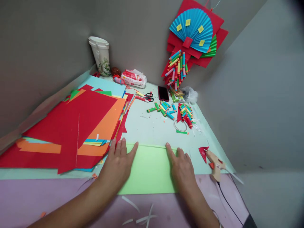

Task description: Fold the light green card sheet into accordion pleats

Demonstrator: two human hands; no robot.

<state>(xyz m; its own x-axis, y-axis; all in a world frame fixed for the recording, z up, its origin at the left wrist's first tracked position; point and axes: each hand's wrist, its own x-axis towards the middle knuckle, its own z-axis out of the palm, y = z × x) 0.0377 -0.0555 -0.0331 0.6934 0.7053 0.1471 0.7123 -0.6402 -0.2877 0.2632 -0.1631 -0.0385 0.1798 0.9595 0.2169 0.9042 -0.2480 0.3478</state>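
A light green sheet of paper lies in front of me, with a narrow fold or raised strip along its far edge. My left hand rests flat over the sheet's left side, fingers stretched and thumb out towards the far edge. On the right side, my right hand presses down with its index finger extended on that same edge and the other fingers slightly bent. Neither hand is closed around anything. Part of the sheet's sides is hidden under both hands.
Left of the sheet is a stack of coloured paper. A glue gun lies at right. Farther back are small paper rolls, scissors, a phone, tissues and a cup. A paper fan decoration hangs behind.
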